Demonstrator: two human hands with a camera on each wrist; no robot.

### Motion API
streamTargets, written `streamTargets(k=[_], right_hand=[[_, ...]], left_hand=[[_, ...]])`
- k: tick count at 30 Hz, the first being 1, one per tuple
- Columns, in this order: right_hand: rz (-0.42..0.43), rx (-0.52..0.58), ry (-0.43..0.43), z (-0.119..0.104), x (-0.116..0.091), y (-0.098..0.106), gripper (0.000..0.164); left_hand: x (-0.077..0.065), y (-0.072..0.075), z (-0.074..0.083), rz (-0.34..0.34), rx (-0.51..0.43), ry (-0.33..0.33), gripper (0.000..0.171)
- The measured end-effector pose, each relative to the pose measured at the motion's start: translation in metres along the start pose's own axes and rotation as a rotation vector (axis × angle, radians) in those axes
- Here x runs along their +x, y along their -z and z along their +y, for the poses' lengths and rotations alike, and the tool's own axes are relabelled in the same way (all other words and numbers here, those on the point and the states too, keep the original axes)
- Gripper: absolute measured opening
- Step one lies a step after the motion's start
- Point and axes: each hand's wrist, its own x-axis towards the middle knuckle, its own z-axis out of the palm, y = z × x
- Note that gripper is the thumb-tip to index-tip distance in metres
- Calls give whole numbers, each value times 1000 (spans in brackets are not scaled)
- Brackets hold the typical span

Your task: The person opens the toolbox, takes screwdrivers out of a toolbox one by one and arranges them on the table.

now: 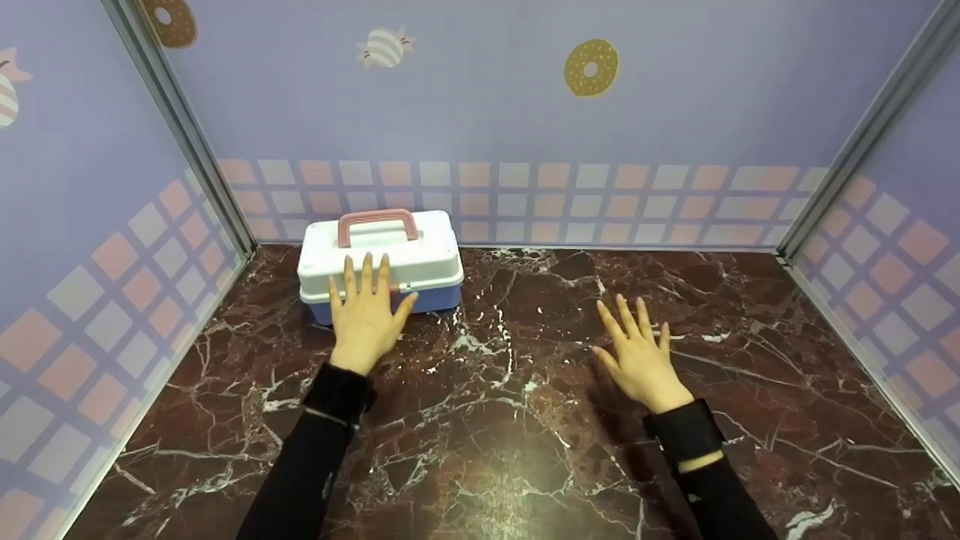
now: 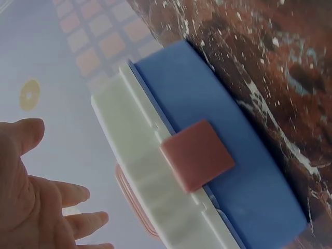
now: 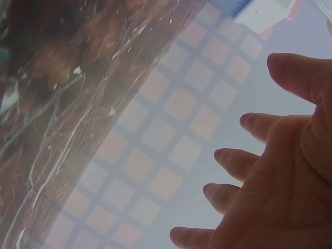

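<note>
A plastic storage box [image 1: 439, 259] with a white lid, blue base and pink carry handle [image 1: 377, 217] stands at the back left of the marbled table. Its lid is down, and a pink latch [image 2: 198, 155] shows on its front in the left wrist view. My left hand [image 1: 367, 322], fingers straight and spread, overlaps the front of the box in the head view; the left wrist view shows a gap between fingers and box. To the right, my right hand [image 1: 639, 364] hovers over the table with spread fingers, holding nothing.
The dark red marbled table [image 1: 495, 450] is bounded by a patterned back wall [image 1: 495, 112] and side walls. Metal posts [image 1: 862, 127] run up the back corners. Black bands and sleeves cover both wrists and forearms.
</note>
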Motion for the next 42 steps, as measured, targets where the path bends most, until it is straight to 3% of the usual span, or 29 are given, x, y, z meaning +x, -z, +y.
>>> streamTargets(k=[8,15,23,31,38,42], right_hand=[[20,-8,66,-19,3,-12,68],[11,-37,118,-35,5,-20,67],[0,-42,196,-52,14,-26,68],[-15,-39,254,-68,22,-33,69],[-46,-28,258,-74,31,-34,68],[-57,-2,250,-76,35,-36,68]], left_hand=[[26,16,-11,31,-3,33,79],[47,35,-17,5,4,55,79],[73,49,-29,-25,-105,43,75],[94,50,-45,-71,-232,46,70],[105,42,-56,-75,-243,16,64],[108,37,-59,-41,-256,12,58]])
